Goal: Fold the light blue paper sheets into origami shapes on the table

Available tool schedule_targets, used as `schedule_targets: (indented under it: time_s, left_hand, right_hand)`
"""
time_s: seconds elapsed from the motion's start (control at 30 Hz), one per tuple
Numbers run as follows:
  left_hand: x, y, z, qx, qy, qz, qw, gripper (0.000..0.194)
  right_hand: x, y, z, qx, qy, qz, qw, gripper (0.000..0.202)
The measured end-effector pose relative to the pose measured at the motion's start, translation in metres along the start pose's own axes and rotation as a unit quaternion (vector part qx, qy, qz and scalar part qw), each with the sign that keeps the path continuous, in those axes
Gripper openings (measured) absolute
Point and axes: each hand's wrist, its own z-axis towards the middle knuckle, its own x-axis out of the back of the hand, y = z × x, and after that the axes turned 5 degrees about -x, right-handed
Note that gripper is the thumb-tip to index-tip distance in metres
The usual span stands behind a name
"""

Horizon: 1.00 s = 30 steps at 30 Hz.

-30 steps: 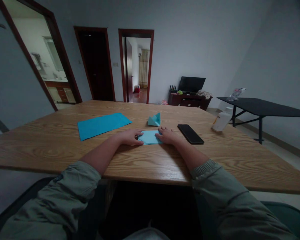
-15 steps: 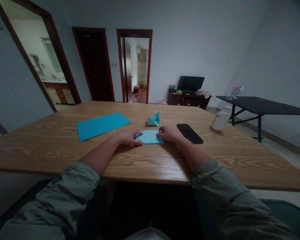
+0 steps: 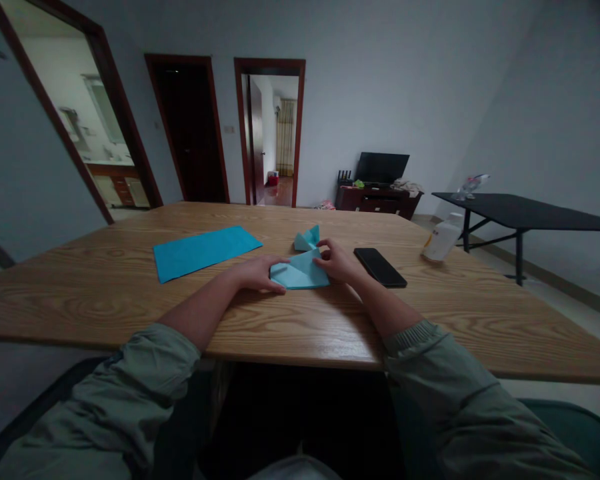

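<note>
A light-blue folded sheet of paper point(image 3: 300, 272) lies on the wooden table in front of me, its upper right part lifted into a slanting flap. My left hand point(image 3: 260, 273) grips the sheet's left end, thumb on top and fingers along the edge. With thumb and fingertips, my right hand point(image 3: 334, 260) pinches the raised flap at the right. Just behind the sheet stands a small light-blue folded paper piece point(image 3: 307, 239), partly covered by the flap.
Left of my hands is a flat blue paper sheet point(image 3: 205, 252). A black phone point(image 3: 380, 267) lies at the right, with a white bottle point(image 3: 443, 239) beyond it. The wooden table's point(image 3: 300, 333) front edge runs below my forearms. A black table point(image 3: 525, 210) stands farther right.
My right hand has moved slightly up and away from me, raising the right part of the folded paper, which lay flat before. My left hand stays at its left end.
</note>
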Motion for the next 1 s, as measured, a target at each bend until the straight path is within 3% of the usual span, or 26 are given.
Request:
schedule_targets:
  time_s: [0.13,0.23,0.33,0.5,0.7,1.0]
  left_hand:
    - [-0.001,-0.001,0.000,-0.002,0.008,-0.005,1.000,0.083]
    - [0.000,-0.001,0.000,0.008,0.031,-0.030,0.999,0.069]
    - [0.003,0.000,0.000,0.020,0.054,-0.047,0.997,0.057]
    - [0.005,-0.002,0.001,0.023,0.097,-0.075,0.992,0.055]
    - [0.007,-0.006,0.002,0.042,0.124,-0.101,0.986,0.057]
    - [0.006,0.001,-0.001,-0.008,0.030,-0.195,0.980,0.056]
  right_hand:
    - [0.002,-0.004,0.000,0.015,0.017,-0.001,1.000,0.044]
    - [0.004,-0.005,0.001,0.024,0.019,-0.028,0.999,0.031]
    - [0.006,-0.006,0.001,0.026,0.010,-0.012,1.000,0.031]
    - [0.009,-0.016,-0.006,0.009,-0.038,0.079,0.996,0.037]
    - [0.009,-0.020,-0.009,0.022,-0.032,0.070,0.997,0.041]
    - [0.006,-0.011,-0.003,0.010,0.008,-0.038,0.999,0.033]
